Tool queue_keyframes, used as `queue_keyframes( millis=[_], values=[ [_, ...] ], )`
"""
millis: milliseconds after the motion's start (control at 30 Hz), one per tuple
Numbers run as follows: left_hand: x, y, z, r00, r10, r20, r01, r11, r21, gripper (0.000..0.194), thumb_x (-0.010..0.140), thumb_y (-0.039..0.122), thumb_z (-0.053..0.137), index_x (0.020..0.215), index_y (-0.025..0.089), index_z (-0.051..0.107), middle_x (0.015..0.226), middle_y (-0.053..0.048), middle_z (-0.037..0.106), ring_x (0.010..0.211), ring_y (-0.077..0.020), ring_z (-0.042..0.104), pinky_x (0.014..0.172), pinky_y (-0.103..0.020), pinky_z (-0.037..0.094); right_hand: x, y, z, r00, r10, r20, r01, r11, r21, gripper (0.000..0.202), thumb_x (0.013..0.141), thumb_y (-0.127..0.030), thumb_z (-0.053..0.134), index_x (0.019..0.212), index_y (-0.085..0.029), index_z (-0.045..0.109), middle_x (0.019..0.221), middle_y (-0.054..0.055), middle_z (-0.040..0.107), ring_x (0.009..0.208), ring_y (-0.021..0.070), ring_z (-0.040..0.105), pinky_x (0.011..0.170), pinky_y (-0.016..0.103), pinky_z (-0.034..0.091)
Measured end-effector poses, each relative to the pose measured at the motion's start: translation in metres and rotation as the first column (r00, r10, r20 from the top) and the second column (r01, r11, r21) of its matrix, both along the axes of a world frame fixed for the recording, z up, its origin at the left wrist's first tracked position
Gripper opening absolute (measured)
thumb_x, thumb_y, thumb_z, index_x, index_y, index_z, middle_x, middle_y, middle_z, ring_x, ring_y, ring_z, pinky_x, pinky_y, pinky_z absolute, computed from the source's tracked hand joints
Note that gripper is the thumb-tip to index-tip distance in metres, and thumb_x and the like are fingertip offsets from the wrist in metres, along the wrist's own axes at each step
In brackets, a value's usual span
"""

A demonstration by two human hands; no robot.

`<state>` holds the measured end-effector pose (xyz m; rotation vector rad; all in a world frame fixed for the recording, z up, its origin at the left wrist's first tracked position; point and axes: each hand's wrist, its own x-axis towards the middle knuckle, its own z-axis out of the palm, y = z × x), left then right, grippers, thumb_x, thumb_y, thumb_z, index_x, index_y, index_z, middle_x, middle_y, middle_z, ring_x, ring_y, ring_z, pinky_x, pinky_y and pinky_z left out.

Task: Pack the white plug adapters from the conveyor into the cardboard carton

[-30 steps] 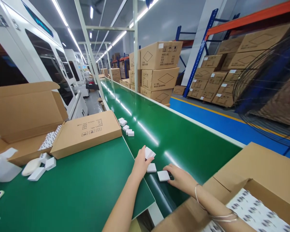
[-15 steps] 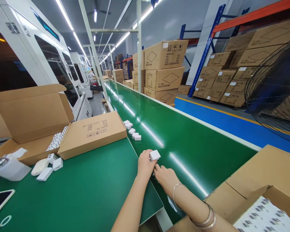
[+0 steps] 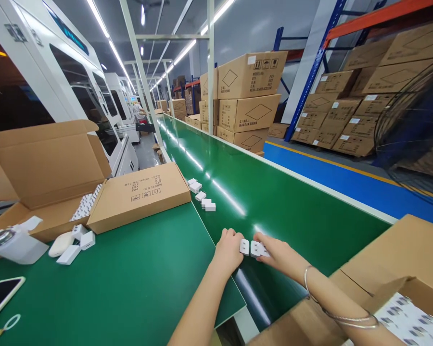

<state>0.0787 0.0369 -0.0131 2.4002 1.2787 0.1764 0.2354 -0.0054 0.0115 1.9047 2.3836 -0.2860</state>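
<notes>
My left fingers (image 3: 234,234): bent in close, holding one left plug (image 3: 244,247), white and small.
My right fingers (image 3: 262,238): closed on a right plug (image 3: 254,249), with another white piece (image 3: 263,250) tucked in just beside it.
Where the plugs are: over the near end of the green belt (image 3: 292,211), side by side, with a thin gap between them.
Which way they point: both prong ends face back at me; the long way is hard to tell, as the rest hides behind those ends and my fingers.
More plugs (image 3: 202,196): a small bunch on the belt, by the corner of the shut box (image 3: 140,197).
Bench (image 3: 137,278): green, on my left, with a phone (image 3: 3,299) lying slanted.
Open box (image 3: 416,252): on my right.
</notes>
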Motion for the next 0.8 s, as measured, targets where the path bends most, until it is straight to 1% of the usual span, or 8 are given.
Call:
queue_keyframes(
  millis=[133,200,300,367,467,567,700,800],
  values=[
    [0.004,-0.005,-0.002,0.995,-0.059,-0.075,0.057,0.998,-0.032,0.033,0.07,0.008,0.047,0.1,0.018,0.052,0.103,-0.008,0.051,0.102,-0.023,0.04,0.085,-0.033,0.041,0.002,-0.003,-0.013,0.998,0.031,-0.054,-0.031,1.0,0.0,0.022,0.076,-0.017,0.06,0.095,-0.018,0.05,0.084,0.0,0.063,0.071,0.0153,0.06,0.058,0.025,0.046],
    [0.003,-0.005,0.0,0.992,-0.095,-0.077,0.09,0.994,-0.068,0.041,0.068,0.012,0.051,0.108,0.019,0.05,0.106,-0.009,0.051,0.104,-0.0249,0.041,0.086,-0.035,0.041,0.001,-0.007,-0.016,0.999,0.031,-0.038,-0.03,0.999,0.027,0.029,0.072,-0.019,0.062,0.098,-0.021,0.048,0.088,0.002,0.064,0.073,0.0199,0.062,0.057,0.028,0.045],
    [-0.002,-0.002,0.005,0.99,-0.138,0.014,0.139,0.978,-0.154,0.064,0.063,0.02,0.058,0.123,0.02,0.038,0.115,-0.01,0.05,0.106,-0.0274,0.044,0.087,-0.038,0.041,-0.004,-0.012,-0.014,0.999,0.037,-0.006,-0.036,0.995,0.098,0.044,0.071,-0.026,0.062,0.11,-0.02,0.045,0.1,0.01,0.062,0.086,0.0286,0.06,0.06,0.035,0.045],
    [-0.006,0.001,0.008,0.986,-0.109,0.124,0.136,0.962,-0.238,0.068,0.064,0.024,0.058,0.127,0.019,0.033,0.118,-0.01,0.049,0.101,-0.0251,0.05,0.086,-0.036,0.043,-0.011,-0.013,-0.012,0.997,0.073,-0.003,-0.072,0.989,0.129,0.041,0.077,-0.032,0.055,0.114,-0.018,0.044,0.1,0.011,0.061,0.091,0.0292,0.058,0.064,0.036,0.045],
    [-0.01,0.007,0.011,0.969,0.062,0.239,0.008,0.959,-0.282,0.047,0.072,0.016,0.045,0.119,0.017,0.04,0.115,-0.01,0.054,0.096,-0.0197,0.055,0.085,-0.031,0.043,-0.022,-0.012,-0.015,0.99,0.142,-0.006,-0.14,0.98,0.141,0.032,0.085,-0.039,0.042,0.108,-0.017,0.049,0.09,0.01,0.062,0.084,0.0277,0.059,0.061,0.035,0.043],
    [-0.013,0.012,0.009,0.93,0.226,0.288,-0.174,0.965,-0.197,0.034,0.074,0.005,0.033,0.102,0.017,0.049,0.107,-0.008,0.059,0.1,-0.0173,0.054,0.088,-0.029,0.041,-0.029,-0.009,-0.023,0.988,0.156,-0.021,-0.151,0.978,0.145,0.033,0.086,-0.039,0.037,0.105,-0.016,0.052,0.08,0.011,0.062,0.071,0.0289,0.06,0.053,0.033,0.04],
    [-0.014,0.015,0.005,0.906,0.255,0.339,-0.219,0.965,-0.142,0.026,0.077,0.007,0.033,0.09,0.02,0.052,0.095,-0.003,0.063,0.091,-0.0151,0.057,0.082,-0.027,0.043,-0.03,-0.008,-0.035,0.986,0.124,-0.114,-0.107,0.984,0.146,0.034,0.083,-0.038,0.038,0.1,-0.014,0.055,0.071,0.013,0.061,0.06,0.0315,0.059,0.048,0.033,0.033],
    [-0.014,0.014,0.003,0.912,0.255,0.321,-0.235,0.967,-0.1,0.024,0.079,0.01,0.034,0.088,0.022,0.053,0.091,-0.001,0.064,0.087,-0.0158,0.058,0.078,-0.027,0.044,-0.026,-0.009,-0.034,0.962,0.067,-0.264,-0.033,0.991,0.133,0.027,0.077,-0.041,0.044,0.085,-0.018,0.057,0.064,0.009,0.059,0.056,0.0302,0.058,0.049,0.032,0.032]
  ],
)
